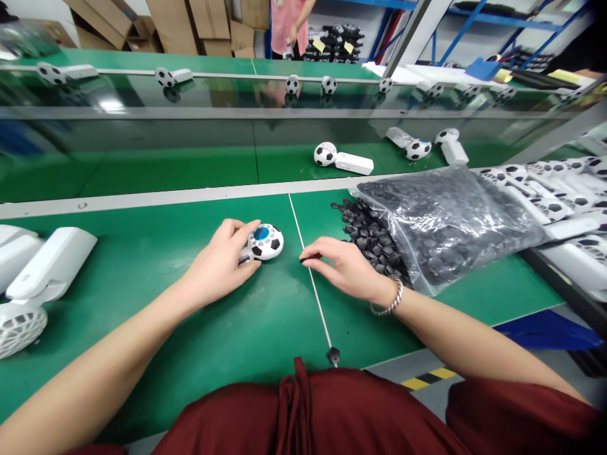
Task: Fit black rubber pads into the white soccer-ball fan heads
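Observation:
My left hand [222, 262] grips a small football-patterned fan [264, 242] with a blue centre, holding it flat on the green table [142, 278]. My right hand [342, 265] rests just right of it, fingers pinched on a small black piece [303, 258]. A heap of loose black pieces [367, 230] spills from a clear plastic bag [446, 218] close to my right wrist. One stray black piece [334, 355] lies near the table's front edge.
White fans [42, 265] lie at the left edge. A pile of football fans [559, 189] sits at the right. More fans [341, 158] ride the conveyor behind. Another person [291, 25] stands at the back by cardboard boxes.

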